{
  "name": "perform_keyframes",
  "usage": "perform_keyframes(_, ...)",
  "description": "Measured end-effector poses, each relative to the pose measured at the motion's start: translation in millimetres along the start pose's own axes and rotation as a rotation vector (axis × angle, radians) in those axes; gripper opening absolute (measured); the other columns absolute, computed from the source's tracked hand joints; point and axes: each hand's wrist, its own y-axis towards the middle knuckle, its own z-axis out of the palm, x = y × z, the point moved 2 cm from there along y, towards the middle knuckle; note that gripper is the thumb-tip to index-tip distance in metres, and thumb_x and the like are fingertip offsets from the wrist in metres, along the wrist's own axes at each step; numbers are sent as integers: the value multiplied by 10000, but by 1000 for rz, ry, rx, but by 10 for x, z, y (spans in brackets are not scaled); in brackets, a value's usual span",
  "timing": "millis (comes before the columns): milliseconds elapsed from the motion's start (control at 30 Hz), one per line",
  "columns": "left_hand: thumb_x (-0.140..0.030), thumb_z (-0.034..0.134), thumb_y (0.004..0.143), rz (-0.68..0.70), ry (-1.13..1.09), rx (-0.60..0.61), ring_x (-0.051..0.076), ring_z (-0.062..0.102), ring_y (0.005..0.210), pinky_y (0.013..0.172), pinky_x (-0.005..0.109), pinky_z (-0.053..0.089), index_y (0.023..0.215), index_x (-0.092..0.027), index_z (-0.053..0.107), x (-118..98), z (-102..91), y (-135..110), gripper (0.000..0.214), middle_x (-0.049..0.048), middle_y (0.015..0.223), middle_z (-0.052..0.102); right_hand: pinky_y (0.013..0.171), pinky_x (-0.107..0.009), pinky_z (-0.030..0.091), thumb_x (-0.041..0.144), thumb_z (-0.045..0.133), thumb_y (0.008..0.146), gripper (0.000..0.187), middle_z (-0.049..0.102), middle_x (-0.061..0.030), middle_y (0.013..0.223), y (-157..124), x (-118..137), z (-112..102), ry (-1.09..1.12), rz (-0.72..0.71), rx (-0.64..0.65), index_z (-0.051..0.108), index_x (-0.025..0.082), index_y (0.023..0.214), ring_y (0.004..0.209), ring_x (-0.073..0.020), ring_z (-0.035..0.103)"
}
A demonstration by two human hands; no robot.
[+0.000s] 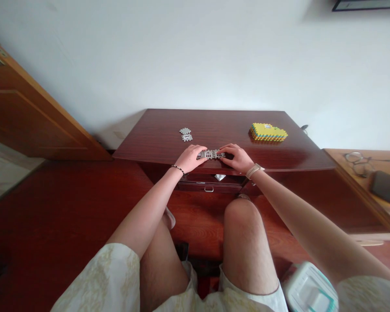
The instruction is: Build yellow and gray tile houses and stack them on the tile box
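A row of joined grey puzzle pieces with little window shapes lies at the front edge of a dark wooden table. My left hand grips its left end with bent fingers. Pressing on the right end is my right hand, fingers curled over the pieces. Two loose grey pieces lie further back on the table, left of centre. A stack of yellow and coloured foam pieces sits at the back right.
A drawer with a metal handle is under the table's front edge. A lighter wooden desk to the right holds glasses and a dark case. A wooden door stands on the left. A white container is by my right thigh.
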Motion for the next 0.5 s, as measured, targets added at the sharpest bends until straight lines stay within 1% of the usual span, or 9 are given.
perform_keyframes(400,-268,784,1000,3,-17,-13,301,666,1344,1226,499,522,1352,-231,737,19,3,8,357,89,1398,770,1162,-598,528,367,759,982,236,779,-91,1264,-3,3,11,-2,-2,7,872,319,1184,1204,-336,694)
perform_keyframes(500,-260,790,996,-2,-17,-22,297,676,1323,1215,491,529,1332,-238,751,8,3,5,338,83,1372,779,1144,-601,535,385,734,1005,239,770,-100,1262,-3,10,25,-17,-16,15,877,320,1185,1190,-340,690)
